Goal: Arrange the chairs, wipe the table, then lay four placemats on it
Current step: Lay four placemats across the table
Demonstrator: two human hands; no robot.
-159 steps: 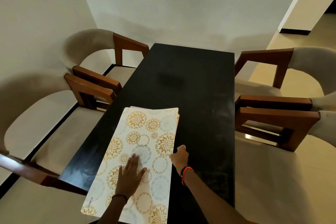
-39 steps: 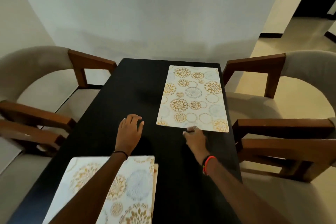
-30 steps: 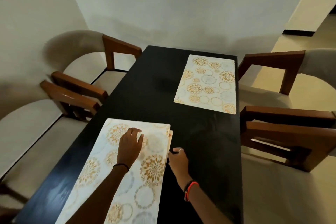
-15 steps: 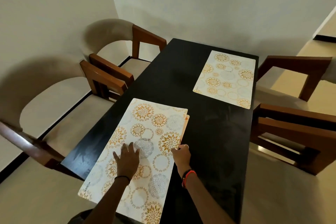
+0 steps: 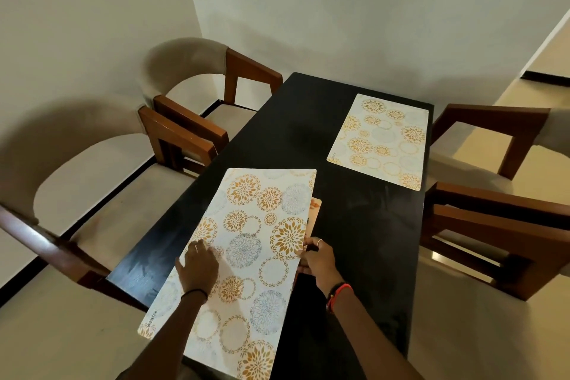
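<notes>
At six o'clock on the table (image 5: pixel 354 225), the left hand (image 5: pixel 197 268) lies flat on the mat pile (image 5: pixel 315 212) to hold it; the right hand (image 5: pixel 316 259) pinches the top mat (image 5: pixel 262 225) by its edge, likely to lift it.

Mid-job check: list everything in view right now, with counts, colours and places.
table: one, black, centre.
laid placemat: one, cream with gold and grey circles, table's far right.
placemat stack: at least two, same pattern, near left, overhanging the near edge.
left chairs: two, brown wood, beige padding, by the wall.
right chairs: two, same colours.
left hand: flat on the stack.
right hand: pinches the stack's right edge.
</notes>
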